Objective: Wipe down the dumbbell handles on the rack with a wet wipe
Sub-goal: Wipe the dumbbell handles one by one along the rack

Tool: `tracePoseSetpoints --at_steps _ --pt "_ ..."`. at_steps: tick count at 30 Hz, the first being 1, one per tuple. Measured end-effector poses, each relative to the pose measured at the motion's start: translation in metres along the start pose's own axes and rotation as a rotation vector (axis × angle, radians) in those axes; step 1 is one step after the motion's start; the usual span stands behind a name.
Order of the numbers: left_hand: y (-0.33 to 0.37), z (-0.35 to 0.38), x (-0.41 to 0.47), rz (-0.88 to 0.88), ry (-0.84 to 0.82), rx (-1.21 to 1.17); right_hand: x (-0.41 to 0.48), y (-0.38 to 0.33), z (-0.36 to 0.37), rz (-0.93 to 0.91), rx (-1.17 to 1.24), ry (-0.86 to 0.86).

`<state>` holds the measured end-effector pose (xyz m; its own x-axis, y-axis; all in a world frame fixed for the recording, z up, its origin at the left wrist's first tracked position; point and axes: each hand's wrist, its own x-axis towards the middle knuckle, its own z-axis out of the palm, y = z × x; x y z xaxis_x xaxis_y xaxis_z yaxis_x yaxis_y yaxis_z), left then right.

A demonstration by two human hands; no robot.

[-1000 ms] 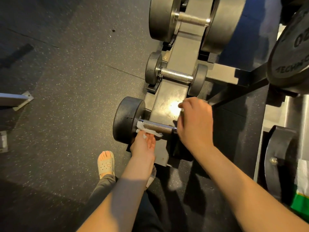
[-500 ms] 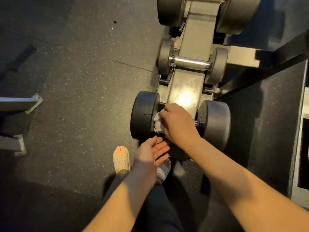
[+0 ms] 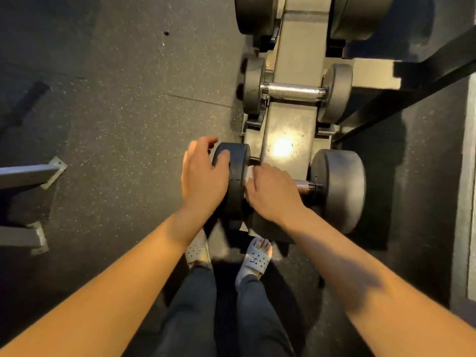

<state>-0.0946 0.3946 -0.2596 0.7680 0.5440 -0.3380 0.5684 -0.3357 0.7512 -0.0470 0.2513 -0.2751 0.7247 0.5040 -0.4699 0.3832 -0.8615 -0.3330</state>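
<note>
Head view.

A: Well to the left of your fingers, a grey metal frame lies on the speckled rubber floor. Your left hand is spread loose and holds nothing. Its fingers lie curved over the left weight head of the nearest dumbbell.

B: Just right of those fingers, past the weight head, your right hand is curled round the dumbbell handle with the wet wipe under it. You can only see white scraps of the wipe poking out at your fingertips, against the inner face of that weight head.

A: To the right of your right-hand fingers a short bare stretch of knurled handle shows, running into the right weight head. The dumbbell lies across the bottom of the rack.

B: Beyond your fingers, up the rack, a smaller dumbbell rests with its shiny handle bare, well apart from both hands. Above it, the heads of a bigger dumbbell are cut off by the picture's edge. Below your wrists, your feet in pale sandals stand just short of the rack's foot.
</note>
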Motion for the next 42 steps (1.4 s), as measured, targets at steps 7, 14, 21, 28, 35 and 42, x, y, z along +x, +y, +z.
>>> tracePoseSetpoints --at_steps 7,14,21,28,35,42 --pt "0.013 0.025 0.035 0.243 -0.188 0.309 -0.005 0.008 0.001 -0.113 0.029 0.147" --pt "0.023 0.020 0.029 0.209 -0.194 0.316 0.059 0.001 -0.022 0.339 0.397 -0.557" --pt "0.023 0.019 0.032 0.199 -0.246 0.371 -0.008 -0.001 0.001 -0.017 0.035 0.175" --pt "0.022 0.015 0.042 0.357 -0.395 0.492 -0.039 -0.028 0.049 0.166 0.244 0.569" --pt "0.025 0.014 0.045 0.384 -0.459 0.541 -0.021 -0.044 0.062 0.958 1.361 0.397" --pt "0.019 0.018 0.048 0.412 -0.426 0.556 -0.004 -0.049 0.041 1.252 1.913 0.651"
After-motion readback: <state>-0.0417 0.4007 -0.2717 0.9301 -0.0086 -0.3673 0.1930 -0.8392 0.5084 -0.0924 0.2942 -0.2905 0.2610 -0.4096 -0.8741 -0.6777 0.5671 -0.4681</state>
